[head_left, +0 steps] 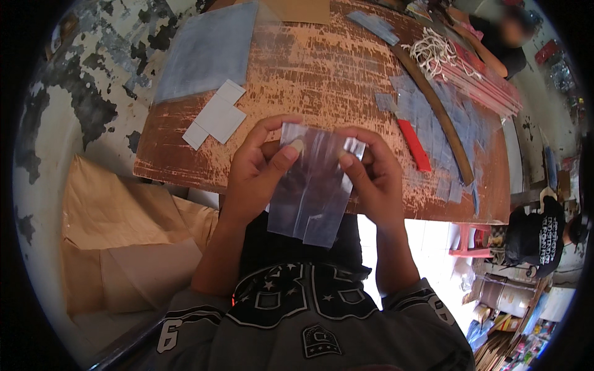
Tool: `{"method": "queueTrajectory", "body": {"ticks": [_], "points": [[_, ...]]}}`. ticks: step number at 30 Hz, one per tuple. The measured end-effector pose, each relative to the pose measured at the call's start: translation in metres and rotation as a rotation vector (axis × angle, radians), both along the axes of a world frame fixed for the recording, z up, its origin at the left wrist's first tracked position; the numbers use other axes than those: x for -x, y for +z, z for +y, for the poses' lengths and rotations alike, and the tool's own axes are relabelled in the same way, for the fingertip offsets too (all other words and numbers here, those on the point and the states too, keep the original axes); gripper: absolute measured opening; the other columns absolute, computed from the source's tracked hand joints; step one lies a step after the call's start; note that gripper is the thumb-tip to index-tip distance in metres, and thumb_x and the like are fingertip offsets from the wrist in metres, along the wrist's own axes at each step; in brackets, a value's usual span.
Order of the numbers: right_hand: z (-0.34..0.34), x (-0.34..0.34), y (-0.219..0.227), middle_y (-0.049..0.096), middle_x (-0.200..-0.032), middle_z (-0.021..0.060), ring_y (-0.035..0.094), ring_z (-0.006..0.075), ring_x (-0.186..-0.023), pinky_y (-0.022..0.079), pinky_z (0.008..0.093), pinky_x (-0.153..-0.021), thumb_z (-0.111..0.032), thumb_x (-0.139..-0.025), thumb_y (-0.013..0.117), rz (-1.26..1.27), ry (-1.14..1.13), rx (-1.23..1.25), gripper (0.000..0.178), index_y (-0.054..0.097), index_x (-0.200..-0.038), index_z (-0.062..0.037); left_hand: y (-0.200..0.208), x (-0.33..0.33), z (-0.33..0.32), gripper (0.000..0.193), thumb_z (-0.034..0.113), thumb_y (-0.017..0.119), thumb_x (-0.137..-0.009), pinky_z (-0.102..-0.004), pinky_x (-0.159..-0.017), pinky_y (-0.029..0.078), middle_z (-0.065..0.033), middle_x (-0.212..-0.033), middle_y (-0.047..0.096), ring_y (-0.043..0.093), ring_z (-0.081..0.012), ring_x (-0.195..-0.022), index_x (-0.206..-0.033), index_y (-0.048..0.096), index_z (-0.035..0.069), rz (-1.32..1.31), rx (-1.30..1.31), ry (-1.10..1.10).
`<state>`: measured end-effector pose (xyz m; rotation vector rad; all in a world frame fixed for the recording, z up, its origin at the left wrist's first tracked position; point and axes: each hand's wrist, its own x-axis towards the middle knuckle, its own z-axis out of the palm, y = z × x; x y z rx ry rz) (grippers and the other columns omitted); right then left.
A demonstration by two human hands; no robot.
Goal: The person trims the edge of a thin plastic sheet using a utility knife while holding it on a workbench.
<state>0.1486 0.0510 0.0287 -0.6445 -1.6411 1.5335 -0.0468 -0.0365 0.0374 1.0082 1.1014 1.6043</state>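
Note:
Between both hands I hold a clear plastic sheet (pixel 309 191), creased down its middle, above the near edge of the table. My left hand (pixel 263 161) pinches its upper left corner between thumb and fingers. The upper right corner is gripped the same way by my right hand (pixel 371 170). The sheet hangs down toward my lap, and whether it is one layer or a folded sleeve I cannot tell. Left of my hands, a cut piece of white card (pixel 216 117) with a stepped outline lies on the table.
The worn brown table (pixel 309 68) carries a stack of clear plastic sheets (pixel 210 49), a red cutter (pixel 413 145), a long wooden strip (pixel 439 111), plastic offcuts (pixel 427 99) and white cords (pixel 436 52). Brown paper (pixel 117 204) stands at left. Another person (pixel 504 37) sits at far right.

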Motion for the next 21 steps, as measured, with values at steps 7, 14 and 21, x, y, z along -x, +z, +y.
{"method": "queueTrajectory", "body": {"ticks": [7,14,21], "points": [[-0.005,-0.005,0.003,0.067,-0.096,0.0024,0.061,0.0032,-0.075,0.047,0.0199,-0.067,-0.005,-0.103,0.065,0.014,0.031,-0.127,0.037,0.058,-0.139,-0.0017,-0.005,0.002,-0.001,0.024,0.009,0.062,-0.106,-0.0206,-0.080,0.051,-0.0080,-0.100,0.074,0.067,-0.0070,-0.091,-0.127,0.056,0.000,0.152,-0.163,0.047],[-0.006,-0.008,0.003,0.070,-0.119,0.0092,0.070,0.0114,-0.097,0.056,0.0249,-0.083,-0.005,-0.104,0.064,0.019,0.069,-0.090,0.035,0.058,-0.138,-0.0004,0.002,0.003,-0.005,0.020,0.007,0.062,-0.105,-0.0209,-0.083,0.050,-0.0072,-0.105,0.072,0.067,-0.0075,-0.096,-0.123,0.058,0.000,0.214,-0.125,0.060],[-0.009,-0.009,0.008,0.071,-0.117,0.0081,0.071,0.0119,-0.098,0.056,0.0248,-0.082,-0.006,-0.104,0.063,-0.036,0.118,0.033,0.032,0.059,-0.136,-0.0010,-0.008,0.003,-0.006,0.018,0.008,0.061,-0.106,-0.0197,-0.084,0.048,-0.0045,-0.108,0.069,0.065,-0.0061,-0.095,-0.122,0.059,0.000,0.160,-0.098,0.060]]}}
